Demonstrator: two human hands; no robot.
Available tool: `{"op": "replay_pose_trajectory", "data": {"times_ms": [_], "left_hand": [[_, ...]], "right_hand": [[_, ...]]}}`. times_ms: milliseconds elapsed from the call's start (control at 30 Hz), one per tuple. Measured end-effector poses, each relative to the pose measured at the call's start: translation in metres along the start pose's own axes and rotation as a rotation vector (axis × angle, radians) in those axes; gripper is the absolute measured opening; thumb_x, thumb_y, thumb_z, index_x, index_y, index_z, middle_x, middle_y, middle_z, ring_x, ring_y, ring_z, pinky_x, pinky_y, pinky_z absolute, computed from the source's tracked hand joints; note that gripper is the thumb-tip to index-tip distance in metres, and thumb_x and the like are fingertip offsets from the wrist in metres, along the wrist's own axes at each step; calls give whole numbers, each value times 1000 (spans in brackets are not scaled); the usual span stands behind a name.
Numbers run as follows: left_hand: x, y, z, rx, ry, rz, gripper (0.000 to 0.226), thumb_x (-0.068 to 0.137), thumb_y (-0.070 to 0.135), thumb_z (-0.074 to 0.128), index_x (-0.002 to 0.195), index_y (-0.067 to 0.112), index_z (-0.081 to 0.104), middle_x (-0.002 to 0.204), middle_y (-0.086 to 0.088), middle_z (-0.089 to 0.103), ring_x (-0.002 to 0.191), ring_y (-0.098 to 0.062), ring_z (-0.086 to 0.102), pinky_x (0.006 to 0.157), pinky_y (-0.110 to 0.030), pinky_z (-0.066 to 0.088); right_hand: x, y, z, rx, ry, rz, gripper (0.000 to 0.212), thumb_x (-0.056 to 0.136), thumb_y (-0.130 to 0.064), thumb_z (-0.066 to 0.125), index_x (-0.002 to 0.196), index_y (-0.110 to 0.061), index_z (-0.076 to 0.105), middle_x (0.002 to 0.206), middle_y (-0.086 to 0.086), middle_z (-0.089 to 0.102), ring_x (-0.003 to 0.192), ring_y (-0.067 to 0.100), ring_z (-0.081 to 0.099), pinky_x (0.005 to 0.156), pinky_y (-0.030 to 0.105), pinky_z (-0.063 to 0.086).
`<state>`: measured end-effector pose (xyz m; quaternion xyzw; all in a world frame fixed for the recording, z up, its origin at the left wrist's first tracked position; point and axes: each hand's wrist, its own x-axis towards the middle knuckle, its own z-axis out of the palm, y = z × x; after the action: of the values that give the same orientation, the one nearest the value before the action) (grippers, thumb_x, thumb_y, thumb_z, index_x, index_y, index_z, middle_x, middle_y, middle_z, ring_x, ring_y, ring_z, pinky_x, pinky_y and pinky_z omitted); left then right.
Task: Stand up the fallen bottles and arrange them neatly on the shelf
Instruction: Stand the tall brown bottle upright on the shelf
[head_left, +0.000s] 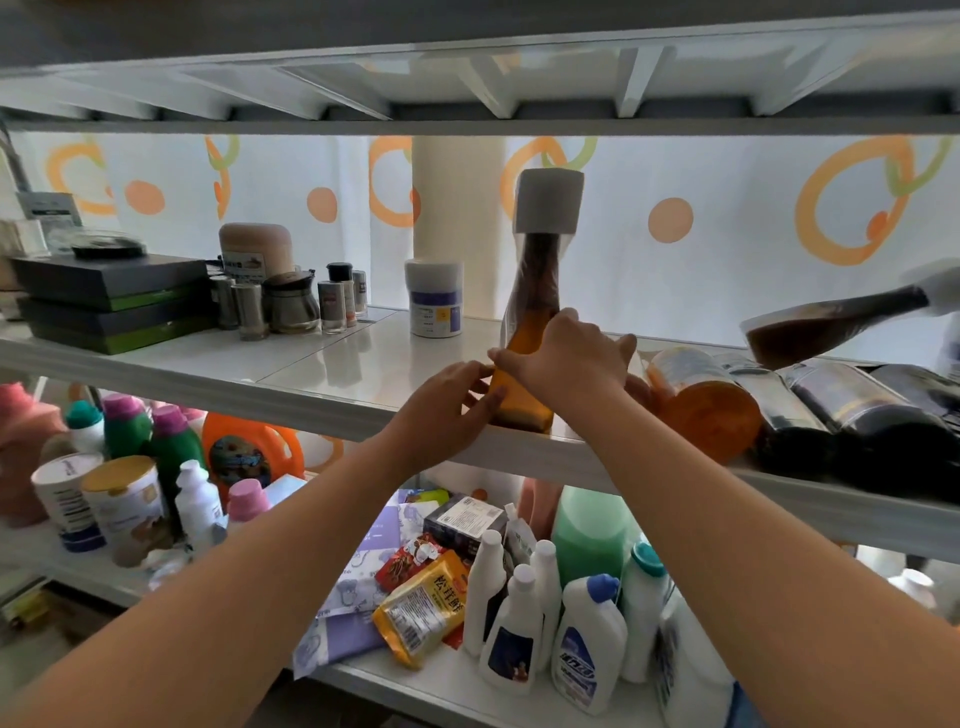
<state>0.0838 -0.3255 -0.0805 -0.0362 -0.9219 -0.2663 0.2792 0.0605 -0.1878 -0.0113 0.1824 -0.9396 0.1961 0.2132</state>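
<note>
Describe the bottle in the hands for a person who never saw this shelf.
On the middle white shelf, near its front edge, stands a tall amber bottle with a white cap. Unlike the dark bottles lying beside it, it is upright.

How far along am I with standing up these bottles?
Early. The amber bottle stands upright at the shelf front edge, your left hand and right hand holding it. Left to do: the orange bottle and dark bottles lie on their sides to its right, a brown bottle tilted above them.
</note>
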Motion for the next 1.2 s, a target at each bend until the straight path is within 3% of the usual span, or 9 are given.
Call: {"op": "replay_pose_trajectory", "data": {"times_ms": [67, 133, 300, 400, 600, 767, 933, 1067, 1200], "left_hand": [[1, -2, -1, -28, -10, 7, 35, 96, 30, 48, 123, 7, 52, 118, -11, 60, 90, -10, 54, 70, -11, 42], [2, -5, -2, -91, -15, -27, 35, 95, 27, 51, 125, 9, 50, 123, -10, 58, 94, -10, 54, 70, -10, 42], [9, -4, 3, -225, -114, -147, 54, 92, 27, 56, 141, 19, 33, 140, -6, 49, 119, -21, 53, 95, -35, 48], [16, -3, 4, -298, -152, -198, 39, 96, 17, 50, 133, 19, 42, 124, -10, 61, 110, -24, 59, 95, -42, 49], [24, -2, 1, -416, -152, -293, 17, 91, 14, 53, 106, 20, 51, 96, -6, 62, 89, -20, 59, 78, -28, 49], [22, 10, 1, -410, -250, -253, 43, 93, 29, 54, 132, 24, 38, 112, 4, 52, 98, -13, 52, 73, -15, 43], [22, 19, 0, -415, -321, -196, 66, 90, 30, 58, 146, 24, 23, 144, -1, 41, 114, -10, 42, 89, -23, 41], [20, 21, -6, -460, -321, -213, 69, 88, 26, 62, 145, 21, 24, 143, -6, 43, 113, -12, 45, 89, -24, 45], [19, 23, -6, -464, -282, -230, 67, 85, 25, 66, 140, 21, 27, 136, -8, 47, 106, -14, 50, 72, -16, 50]], "right_hand": [[6, -1, -1, 57, -34, -16, 57, 79, -60, 59, 107, -12, 49, 89, 3, 54, 81, 21, 50, 88, 39, 42], [14, 2, -3, 107, -121, -44, 52, 78, -57, 62, 102, -13, 47, 86, 1, 52, 80, 19, 52, 78, 33, 46], [32, 20, -10, 287, -328, -43, 49, 81, -47, 64, 114, -14, 48, 102, 5, 58, 92, 22, 56, 77, 28, 48], [38, 29, -13, 338, -388, -63, 50, 84, -39, 64, 125, -15, 46, 112, 5, 57, 95, 21, 54, 72, 25, 45], [45, 44, -17, 402, -494, -34, 52, 84, -27, 66, 131, -18, 46, 118, 1, 56, 95, 16, 56, 73, 25, 49], [46, 49, -15, 358, -461, -72, 48, 83, -24, 66, 127, -17, 48, 114, 2, 57, 85, 12, 56, 65, 22, 49], [44, 48, -15, 366, -457, -99, 39, 85, -16, 61, 123, -14, 51, 114, 4, 58, 94, 16, 55, 70, 23, 49], [39, 48, -14, 399, -443, -108, 33, 87, -12, 57, 120, -12, 53, 111, 6, 60, 99, 20, 56, 75, 25, 47], [35, 50, -11, 404, -396, -105, 29, 86, -12, 55, 115, -12, 55, 106, 6, 61, 98, 22, 56, 82, 31, 50]]}}
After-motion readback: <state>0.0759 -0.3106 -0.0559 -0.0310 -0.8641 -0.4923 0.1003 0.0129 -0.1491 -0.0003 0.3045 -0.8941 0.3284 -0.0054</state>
